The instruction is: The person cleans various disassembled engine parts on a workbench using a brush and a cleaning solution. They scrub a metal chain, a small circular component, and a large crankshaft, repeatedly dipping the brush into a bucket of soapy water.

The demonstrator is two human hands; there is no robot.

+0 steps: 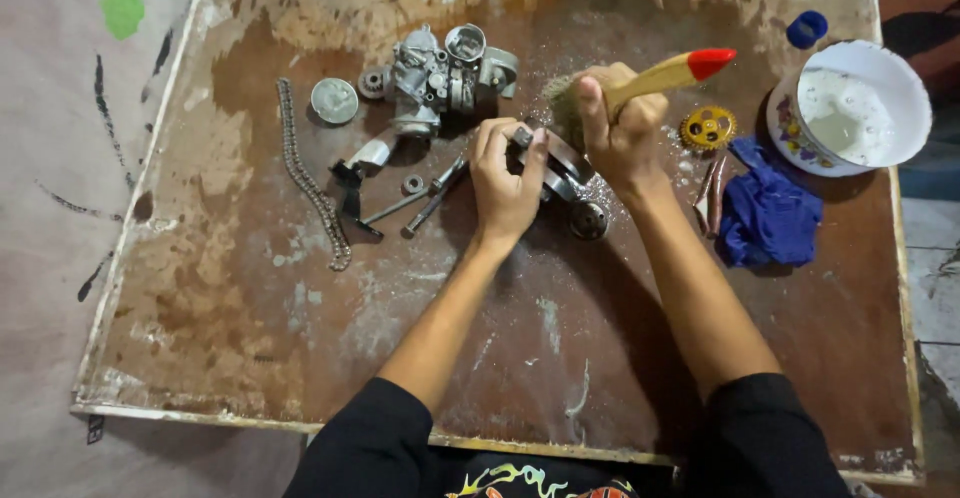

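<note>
Metal engine part (560,173), shiny, w/ a round end low right, lies mid tabletop (250,288) under both hands; most of it is covered, so its shape is hard to read. Tabletop is a worn brown board w/ pale scuffed patches & chipped white edges. Left hand (507,180) presses the part down, fingers together and clamped over its near side. Right hand (620,128) is wrapped tight round a wooden brush (660,78) w/ red-tipped handle; bristles show only as a dull tuft behind the knuckles, rest hidden.

Containers: white bowl (905,83) w/ flower pattern on the outside, far right, holds cloudy whitish liquid w/ bubbles, approx half full. Blue cap (807,29) just beside its rim at the back.

Crumpled blue rag (768,213) lies in front of the bowl. Carburettor (440,78) sits back centre, w/ a round metal disc (334,100) to its left. Chain (310,183) runs along the left. Small gold gear (708,127) between right hand & bowl. Bolts (425,203) near the left hand; smaller bits there too tiny to tell.
</note>
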